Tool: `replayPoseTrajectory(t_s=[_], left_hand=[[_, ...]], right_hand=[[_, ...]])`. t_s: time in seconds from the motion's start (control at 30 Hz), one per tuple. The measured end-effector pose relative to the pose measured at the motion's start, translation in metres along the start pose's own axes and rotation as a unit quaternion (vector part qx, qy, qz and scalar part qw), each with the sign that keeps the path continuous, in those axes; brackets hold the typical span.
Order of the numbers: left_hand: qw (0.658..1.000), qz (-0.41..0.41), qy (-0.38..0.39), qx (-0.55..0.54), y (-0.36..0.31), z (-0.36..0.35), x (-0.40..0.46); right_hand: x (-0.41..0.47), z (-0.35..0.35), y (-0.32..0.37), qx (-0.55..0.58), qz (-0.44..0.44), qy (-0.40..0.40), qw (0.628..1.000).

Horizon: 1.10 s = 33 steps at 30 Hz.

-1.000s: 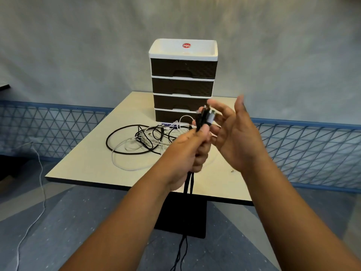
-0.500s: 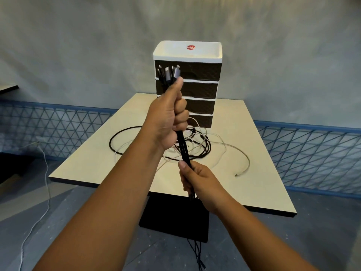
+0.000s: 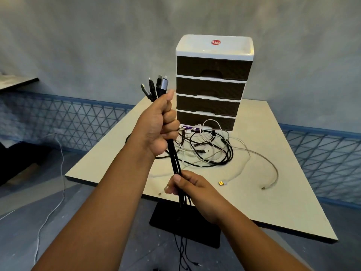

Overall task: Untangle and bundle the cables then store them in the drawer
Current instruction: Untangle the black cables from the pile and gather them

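Observation:
My left hand grips a bundle of black cables in a fist, raised above the table; several plugs stick up out of it. Lower down, my right hand pinches the same strands near the table's front edge, and their loose ends hang to the floor. A tangle of black and white cables lies on the table in front of a white four-drawer unit with dark drawers, all closed.
The beige table stands on a black pedestal base. A white cable with a gold USB plug trails toward the front right. Blue lattice fencing runs behind. A white cord lies on the floor at left.
My left hand has lifted the plug ends up and to the left. My right hand let go at the top, dropped down the strands and now pinches them lower.

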<state>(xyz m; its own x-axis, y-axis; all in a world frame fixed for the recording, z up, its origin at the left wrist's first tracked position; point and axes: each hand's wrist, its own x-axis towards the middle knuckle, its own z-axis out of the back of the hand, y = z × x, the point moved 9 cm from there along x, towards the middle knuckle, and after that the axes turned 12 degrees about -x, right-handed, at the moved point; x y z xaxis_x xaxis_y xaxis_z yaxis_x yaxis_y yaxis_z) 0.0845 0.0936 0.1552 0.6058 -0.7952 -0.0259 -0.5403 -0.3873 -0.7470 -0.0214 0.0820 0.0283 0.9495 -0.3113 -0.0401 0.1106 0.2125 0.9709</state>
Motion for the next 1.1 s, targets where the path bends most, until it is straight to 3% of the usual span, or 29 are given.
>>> replayPoseTrajectory(t_s=[0.1,0.23,0.37,0.5,0.57,0.7,0.9,1.1], left_hand=[[1.0,0.004,-0.005,-0.018,-0.012,0.023,0.019],[1.0,0.015,-0.012,-0.02,-0.027,0.051,0.05],[0.999,0.043,-0.014,-0.026,-0.037,0.079,0.086],[0.997,0.078,-0.008,-0.015,-0.038,0.1,0.117],[0.995,0.095,-0.003,-0.014,-0.037,0.109,0.129],[0.992,0.126,-0.004,-0.012,-0.039,0.128,0.151],[0.986,0.163,-0.016,-0.001,-0.036,0.15,0.169],[0.983,0.183,-0.013,-0.007,-0.043,0.16,0.18]], right_hand=[[0.025,0.01,-0.011,0.03,-0.019,-0.035,0.999],[0.059,0.044,-0.031,0.066,-0.077,-0.149,0.984],[0.097,0.061,-0.041,-0.093,-0.111,-0.186,0.972],[0.134,0.047,-0.037,-0.302,-0.088,-0.151,0.937],[0.149,0.038,-0.039,-0.334,-0.079,-0.156,0.926],[0.159,0.05,-0.034,-0.308,-0.091,-0.299,0.899],[0.194,0.054,-0.019,-0.34,-0.099,-0.199,0.914],[0.208,0.086,0.034,-0.132,-0.056,-0.234,0.962]])
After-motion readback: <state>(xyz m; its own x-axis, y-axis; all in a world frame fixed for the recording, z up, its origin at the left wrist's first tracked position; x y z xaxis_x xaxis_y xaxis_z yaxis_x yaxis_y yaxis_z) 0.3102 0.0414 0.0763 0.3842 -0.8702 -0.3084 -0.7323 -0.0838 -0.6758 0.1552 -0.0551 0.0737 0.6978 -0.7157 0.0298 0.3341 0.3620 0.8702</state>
